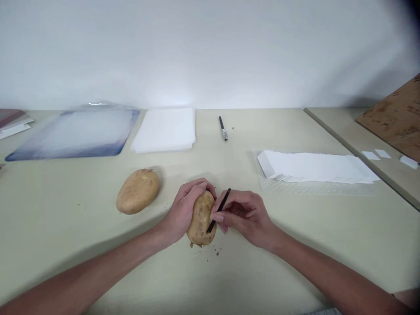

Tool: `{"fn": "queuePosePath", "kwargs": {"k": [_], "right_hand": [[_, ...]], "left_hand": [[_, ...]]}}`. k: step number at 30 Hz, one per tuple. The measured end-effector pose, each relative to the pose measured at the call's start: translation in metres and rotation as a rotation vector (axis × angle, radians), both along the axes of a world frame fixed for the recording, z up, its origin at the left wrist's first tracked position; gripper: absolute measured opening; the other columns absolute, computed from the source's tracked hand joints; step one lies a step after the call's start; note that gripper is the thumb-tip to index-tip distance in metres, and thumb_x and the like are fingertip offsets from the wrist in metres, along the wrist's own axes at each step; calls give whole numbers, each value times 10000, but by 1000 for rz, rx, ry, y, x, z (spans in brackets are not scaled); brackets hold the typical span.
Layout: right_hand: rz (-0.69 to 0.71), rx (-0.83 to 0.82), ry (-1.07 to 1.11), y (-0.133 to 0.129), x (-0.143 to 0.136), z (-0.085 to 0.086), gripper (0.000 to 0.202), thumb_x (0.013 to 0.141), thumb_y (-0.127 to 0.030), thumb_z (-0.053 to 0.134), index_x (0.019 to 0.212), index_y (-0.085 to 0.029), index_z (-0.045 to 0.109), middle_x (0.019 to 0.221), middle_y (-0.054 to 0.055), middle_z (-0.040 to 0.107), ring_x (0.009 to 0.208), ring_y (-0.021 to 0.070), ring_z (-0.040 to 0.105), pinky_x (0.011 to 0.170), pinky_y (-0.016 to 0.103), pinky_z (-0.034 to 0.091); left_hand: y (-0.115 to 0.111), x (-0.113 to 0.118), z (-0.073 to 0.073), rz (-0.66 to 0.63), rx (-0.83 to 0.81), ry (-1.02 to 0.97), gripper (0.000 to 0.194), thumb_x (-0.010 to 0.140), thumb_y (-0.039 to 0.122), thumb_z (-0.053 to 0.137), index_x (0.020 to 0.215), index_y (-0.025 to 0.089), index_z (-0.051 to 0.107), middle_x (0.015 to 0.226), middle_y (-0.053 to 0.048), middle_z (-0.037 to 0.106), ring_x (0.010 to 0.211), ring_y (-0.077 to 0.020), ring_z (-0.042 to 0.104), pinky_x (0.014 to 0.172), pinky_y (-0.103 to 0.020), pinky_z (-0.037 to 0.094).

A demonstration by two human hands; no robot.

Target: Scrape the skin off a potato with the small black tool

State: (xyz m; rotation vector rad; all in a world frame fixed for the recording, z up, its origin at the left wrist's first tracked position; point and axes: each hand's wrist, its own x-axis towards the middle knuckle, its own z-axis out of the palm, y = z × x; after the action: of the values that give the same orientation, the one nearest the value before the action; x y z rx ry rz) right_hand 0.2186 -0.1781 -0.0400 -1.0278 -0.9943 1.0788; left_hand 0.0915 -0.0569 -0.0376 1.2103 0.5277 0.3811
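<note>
A brown potato (pixel 201 221) with dark spots is held near the front middle of the table. My left hand (pixel 185 210) wraps its left side and top, fingers curled over the far end. In a pinch, my right hand (pixel 246 216) grips a slim black stick-like tool (pixel 219 209), whose lower end meets the potato's skin near its lower right. I cannot make out what kind of tool it is. Dark crumbs (pixel 217 253) lie on the table just below the potato. A second potato (pixel 138 191) rests to the left, apart from both hands.
Behind the hands lie a black and silver pen-shaped tool (pixel 223 128) and a stack of white sheets (pixel 166 130). A blue-edged clear folder (pixel 77 131) is at the back left. White folded papers (pixel 315 166) on plastic wrap are to the right, with a cardboard box (pixel 395 116) beyond.
</note>
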Motion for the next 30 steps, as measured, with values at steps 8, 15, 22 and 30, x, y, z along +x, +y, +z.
{"fn": "queuePosePath", "kwargs": {"k": [8,15,22,30], "right_hand": [[-66,49,55,0,2,-1,54,854,-195,816,847,-182,764,712,12,681,557,104,581,531,235,515],[36,13,15,-2,0,-1,127,785,-192,877,797,-157,755,694,8,654,556,109,588,511,234,484],[-64,69,36,-1,0,-1,64,847,-186,822,815,-179,767,753,17,691,555,100,596,517,235,515],[-26,69,67,-3,-1,-1,71,830,-130,821,809,-172,768,804,25,708,550,88,603,512,222,513]], "left_hand": [[1,-1,-1,-9,24,1,326,960,382,520,739,176,642,708,-28,601,680,-174,571,608,-257,485],[1,-1,0,-6,35,12,314,950,379,528,742,173,642,672,-15,586,608,-159,547,565,-258,473],[1,0,-1,-7,28,-3,320,966,359,504,741,172,634,695,-16,587,665,-154,565,611,-247,488],[1,-1,-1,-14,26,4,328,976,357,495,755,167,644,688,-11,609,636,-146,578,602,-243,492]]}}
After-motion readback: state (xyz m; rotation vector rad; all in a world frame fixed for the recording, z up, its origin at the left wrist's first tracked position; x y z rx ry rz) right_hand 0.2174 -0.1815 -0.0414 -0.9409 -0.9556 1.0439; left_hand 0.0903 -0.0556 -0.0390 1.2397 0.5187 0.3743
